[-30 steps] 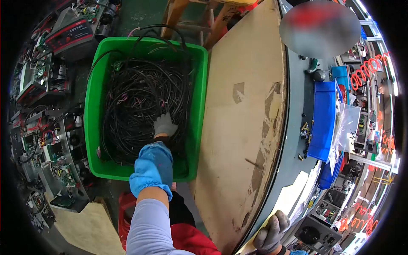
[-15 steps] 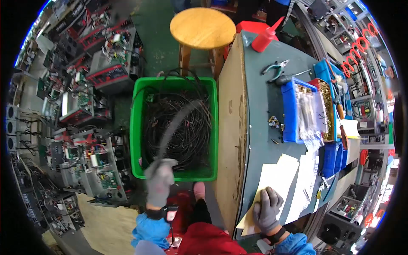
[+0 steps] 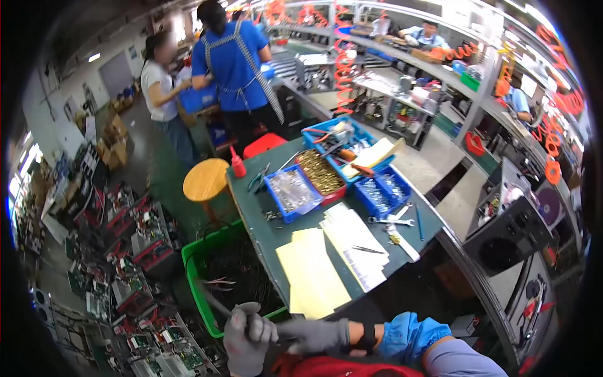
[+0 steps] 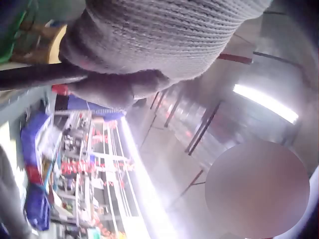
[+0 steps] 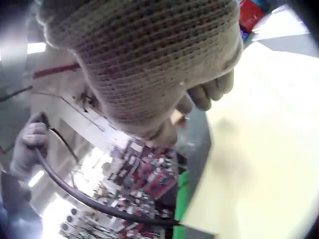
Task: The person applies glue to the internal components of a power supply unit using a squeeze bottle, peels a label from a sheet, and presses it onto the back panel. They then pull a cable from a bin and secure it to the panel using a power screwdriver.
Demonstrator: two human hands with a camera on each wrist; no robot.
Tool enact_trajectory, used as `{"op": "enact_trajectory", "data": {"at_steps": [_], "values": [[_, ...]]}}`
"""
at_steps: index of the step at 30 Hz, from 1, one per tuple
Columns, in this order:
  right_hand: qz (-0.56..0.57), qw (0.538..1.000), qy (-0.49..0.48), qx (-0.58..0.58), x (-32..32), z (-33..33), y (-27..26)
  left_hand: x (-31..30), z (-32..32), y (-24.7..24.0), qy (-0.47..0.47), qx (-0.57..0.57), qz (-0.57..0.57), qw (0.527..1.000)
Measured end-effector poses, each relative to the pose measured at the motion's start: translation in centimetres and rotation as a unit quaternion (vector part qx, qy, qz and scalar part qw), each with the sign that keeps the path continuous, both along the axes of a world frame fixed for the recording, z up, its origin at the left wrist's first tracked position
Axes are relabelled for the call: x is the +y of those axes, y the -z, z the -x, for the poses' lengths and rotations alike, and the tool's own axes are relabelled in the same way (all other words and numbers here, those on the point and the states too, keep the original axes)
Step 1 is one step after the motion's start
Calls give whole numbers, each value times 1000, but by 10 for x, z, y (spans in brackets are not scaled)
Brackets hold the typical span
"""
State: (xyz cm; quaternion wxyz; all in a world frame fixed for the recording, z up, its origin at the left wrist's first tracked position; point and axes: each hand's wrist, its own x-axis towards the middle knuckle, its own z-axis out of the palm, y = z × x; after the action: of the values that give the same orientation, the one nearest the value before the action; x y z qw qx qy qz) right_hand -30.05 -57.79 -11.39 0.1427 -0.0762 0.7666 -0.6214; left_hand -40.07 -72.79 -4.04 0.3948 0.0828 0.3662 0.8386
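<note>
The left hand is closed around a black cable, which runs from the fist down toward the green bin. The right hand reaches across just beside it, in front of the surface's near edge; its fingertips are blurred, and I cannot tell whether they hold anything.

The bin stands on the floor close against the left side of the surface, whose edge covers part of its rim from the head view. More dark cables lie inside. Yellow sheets reach the surface's near edge, just beyond the right hand. White sheets lie beside them, and the blue tray stands farther back. Between the yellow sheets and that tray is a bare strip of surface.

A round stool stands near the bin's far end. Opened machines crowd the bin's left, while open floor extends beyond the stool.
</note>
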Motion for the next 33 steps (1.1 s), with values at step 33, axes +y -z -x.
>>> {"op": "enact_trajectory", "data": {"at_steps": [33], "values": [[-167,667,721,-90,-13,-686,159,324,-560,-71,512,169,-118,834]]}}
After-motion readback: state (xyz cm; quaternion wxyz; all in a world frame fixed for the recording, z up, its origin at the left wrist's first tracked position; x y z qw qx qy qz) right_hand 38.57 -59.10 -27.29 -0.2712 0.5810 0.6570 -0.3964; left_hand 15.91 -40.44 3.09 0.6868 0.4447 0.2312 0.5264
